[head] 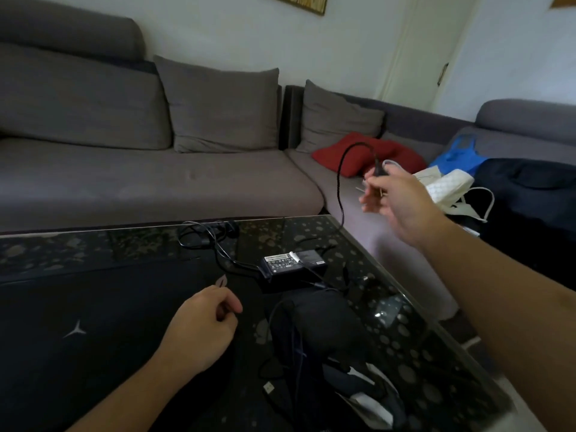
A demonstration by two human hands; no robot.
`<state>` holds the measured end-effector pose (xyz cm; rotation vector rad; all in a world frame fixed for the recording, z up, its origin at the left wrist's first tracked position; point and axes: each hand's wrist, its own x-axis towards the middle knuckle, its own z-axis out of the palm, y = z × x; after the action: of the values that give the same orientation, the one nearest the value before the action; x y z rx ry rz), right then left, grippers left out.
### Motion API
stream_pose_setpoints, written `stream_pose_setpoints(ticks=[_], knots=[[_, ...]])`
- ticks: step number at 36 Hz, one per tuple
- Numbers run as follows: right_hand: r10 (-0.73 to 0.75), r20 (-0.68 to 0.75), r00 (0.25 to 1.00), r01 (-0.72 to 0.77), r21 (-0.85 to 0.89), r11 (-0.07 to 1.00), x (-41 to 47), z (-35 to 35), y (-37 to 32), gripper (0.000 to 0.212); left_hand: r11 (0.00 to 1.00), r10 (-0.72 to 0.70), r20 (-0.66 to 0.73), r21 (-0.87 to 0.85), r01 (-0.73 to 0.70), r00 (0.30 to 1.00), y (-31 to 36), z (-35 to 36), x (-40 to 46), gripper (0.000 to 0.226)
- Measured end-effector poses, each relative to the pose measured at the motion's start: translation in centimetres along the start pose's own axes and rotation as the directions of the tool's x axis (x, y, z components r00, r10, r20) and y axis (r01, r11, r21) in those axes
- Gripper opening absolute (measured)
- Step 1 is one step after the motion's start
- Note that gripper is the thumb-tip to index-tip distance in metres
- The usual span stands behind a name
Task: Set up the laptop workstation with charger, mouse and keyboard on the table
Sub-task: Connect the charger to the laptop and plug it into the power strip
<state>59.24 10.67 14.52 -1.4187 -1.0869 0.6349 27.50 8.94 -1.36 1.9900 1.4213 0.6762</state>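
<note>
A grey corner sofa backs a dark glass table with a speckled pattern, in a dim living room. On the table the charger brick lies label-up near the far right part, its thinner lead trailing off to a loose tangle near the back edge. Its other cable rises off the table in an arc to the right hand, which pinches the plug end between thumb and fingers, held up over the gap between table and sofa. The closed laptop lies flat at the left, and the left hand rests on its lid, fingers loosely curled and gripping nothing. A dark pouch with more cords sits just this side of the brick. The charger step looks to be in hand; next, the plug probably must be carried to a socket, which is not visible. No mouse or keyboard can be made out.
</note>
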Motion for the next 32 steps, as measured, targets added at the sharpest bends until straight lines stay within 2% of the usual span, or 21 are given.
stream_pose_setpoints(ticks=[4,5,7,8,9,11,12,13,15,17,18,20,24,27,30,32], knots=[[-0.165,0.036,0.986,0.159,0.133,0.978,-1.5,-0.2,-4.9,0.023,0.996,-0.056,0.024,-0.071,0.058,0.998,0.3,-0.1,0.4,0.025],[-0.200,0.068,0.977,0.187,0.166,0.968,-2.2,0.1,-5.9,0.021,0.988,-0.069,0.023,-0.137,0.072,0.997,0.6,-0.1,0.6,0.025],[-0.253,0.147,0.956,0.226,0.178,0.958,-4.0,1.4,-7.6,0.013,0.923,-0.100,0.002,-0.373,0.094,0.995,2.0,-0.2,0.9,0.022],[-0.280,0.194,0.940,0.253,0.154,0.955,-4.9,2.3,-7.9,0.013,0.842,-0.119,0.018,-0.528,0.110,0.993,3.3,-0.4,1.0,0.021],[-0.300,0.253,0.920,0.278,0.121,0.953,-6.0,3.3,-8.2,0.014,0.719,-0.127,0.081,-0.679,0.149,0.989,4.7,-0.8,1.0,0.024],[-0.313,0.396,0.863,0.361,-0.051,0.931,-8.3,5.2,-7.4,0.004,0.334,-0.050,0.256,-0.906,0.258,0.965,7.7,-2.1,1.1,0.050],[-0.299,0.476,0.827,0.413,-0.153,0.898,-9.6,6.0,-6.7,0.005,0.131,0.014,0.301,-0.946,0.297,0.953,8.8,-2.9,1.1,0.061],[-0.267,0.555,0.788,0.456,-0.234,0.859,-10.8,6.6,-5.8,0.013,-0.018,0.064,0.307,-0.951,0.309,0.950,9.5,-3.7,1.2,0.065],[-0.186,0.650,0.737,0.479,-0.308,0.822,-12.3,7.1,-3.6,0.028,-0.157,0.084,0.260,-0.950,0.271,0.962,10.3,-5.4,1.4,0.056],[-0.139,0.651,0.746,0.476,-0.374,0.796,-12.6,6.0,-1.8,0.036,-0.251,0.045,0.191,-0.948,0.196,0.981,10.4,-7.0,1.5,0.037],[-0.126,0.638,0.759,0.473,-0.408,0.781,-12.5,5.1,-1.1,0.034,-0.297,0.020,0.160,-0.942,0.159,0.987,10.1,-7.7,1.6,0.036],[-0.121,0.594,0.795,0.466,-0.471,0.749,-12.3,2.6,-0.2,0.028,-0.319,-0.001,0.131,-0.940,0.124,0.991,9.4,-9.1,1.7,0.034],[-0.056,0.492,0.869,0.402,-0.635,0.659,-11.7,-3.5,1.7,0.022,-0.208,-0.038,0.105,-0.974,0.095,0.994,8.0,-11.3,2.0,0.023],[-0.011,0.378,0.926,0.281,-0.668,0.689,-12.0,-8.8,3.8,0.036,-0.144,-0.085,0.062,-0.988,0.049,0.994,7.7,-13.0,2.5,0.014],[-0.024,0.256,0.966,0.189,-0.645,0.741,-13.3,-13.5,5.1,0.011,-0.023,-0.087,0.086,-0.996,0.084,0.992,8.3,-13.7,2.3,0.018],[-0.039,0.190,0.981,0.164,-0.703,0.692,-13.9,-15.6,5.5,0.013,0.034,-0.073,0.096,-0.995,0.098,0.993,9.2,-13.6,1.9,0.020]])
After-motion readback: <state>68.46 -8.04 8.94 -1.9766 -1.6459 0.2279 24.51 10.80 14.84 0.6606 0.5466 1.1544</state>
